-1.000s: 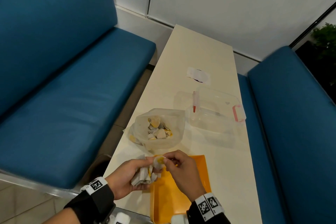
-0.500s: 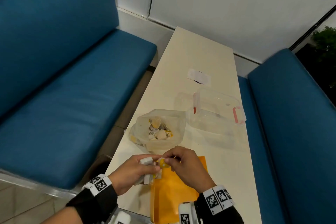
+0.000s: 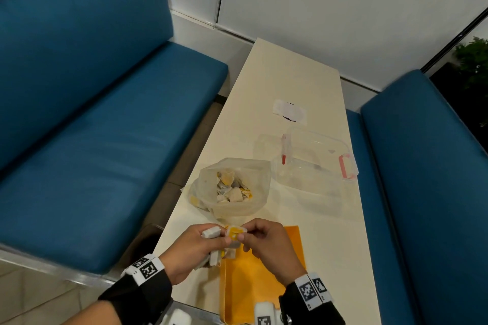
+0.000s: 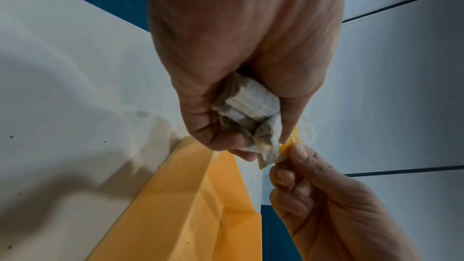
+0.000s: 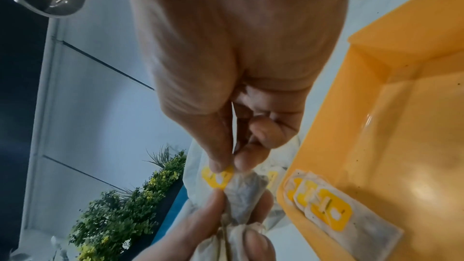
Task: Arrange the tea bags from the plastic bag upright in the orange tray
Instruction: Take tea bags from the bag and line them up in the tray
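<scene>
Tea bags bunched in left hand; right hand fingers pinch one (yellow tag).

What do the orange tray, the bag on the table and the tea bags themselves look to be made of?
Orange tray: likely moulded plastic, smooth and slightly glossy, with highlights on its floor. Plastic bag: thin clear film, cloudy and creased, its contents showing through. Tea bags in the tray: fibrous, matte filter paper, with dark tea visible through it and what look like yellow paper tags.
</scene>
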